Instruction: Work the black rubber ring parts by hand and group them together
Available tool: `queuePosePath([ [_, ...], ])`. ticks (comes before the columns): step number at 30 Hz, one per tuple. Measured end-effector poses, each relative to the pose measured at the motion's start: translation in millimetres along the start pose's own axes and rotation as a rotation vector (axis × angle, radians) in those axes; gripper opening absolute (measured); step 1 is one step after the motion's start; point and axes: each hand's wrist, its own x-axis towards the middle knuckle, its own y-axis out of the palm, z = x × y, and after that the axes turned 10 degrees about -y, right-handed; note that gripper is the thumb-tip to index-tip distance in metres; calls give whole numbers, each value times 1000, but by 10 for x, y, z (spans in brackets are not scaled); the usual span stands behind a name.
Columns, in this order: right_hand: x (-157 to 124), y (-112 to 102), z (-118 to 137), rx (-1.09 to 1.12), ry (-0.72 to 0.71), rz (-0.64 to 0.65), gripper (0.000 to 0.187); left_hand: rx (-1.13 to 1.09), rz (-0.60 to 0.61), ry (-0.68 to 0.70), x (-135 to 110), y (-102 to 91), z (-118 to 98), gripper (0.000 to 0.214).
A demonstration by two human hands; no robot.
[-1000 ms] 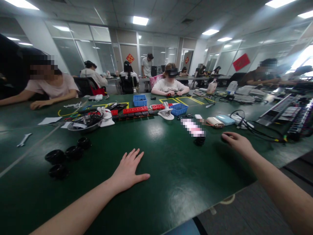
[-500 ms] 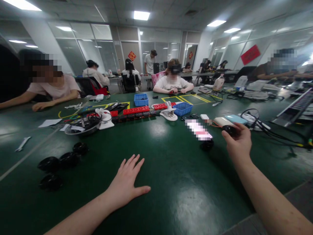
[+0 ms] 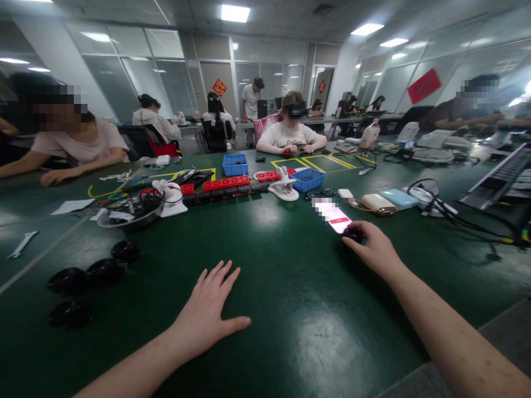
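Across a glossy green tabletop (image 3: 282,260), my right hand (image 3: 376,249) grips a shiny black rounded piece (image 3: 352,234) just beside a flat, bright-screened phone (image 3: 339,220); left of the phone, my left hand (image 3: 206,314) holds its fingers apart.

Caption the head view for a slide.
Right hand grasping a black piece beside a phone; left hand spread over green table.

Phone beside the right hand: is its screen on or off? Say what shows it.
On: the phone has a bright, pale screen with a red bar near the right hand.

Four round pieces (image 3: 105,272) left (bowl (image 3: 133,223) behind), phone (image 3: 340,221) right
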Motion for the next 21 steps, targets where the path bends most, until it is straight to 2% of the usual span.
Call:
queuePosePath([
  [9, -17, 7, -97, -41, 21, 101, 34, -8, 10, -9, -7, -33, -27, 92],
  [14, -13, 15, -141, -23, 8, 100, 43, 9, -15, 4, -2, -5, -17, 92],
  [18, -12, -28, -102, -14, -29, -8, 51, -3, -30, 20, -6, 5, -1, 93],
  [21, -44, -46, 95, -12, -98, -179, 42, -6, -38, 20, -17, -23, 2, 93],
])
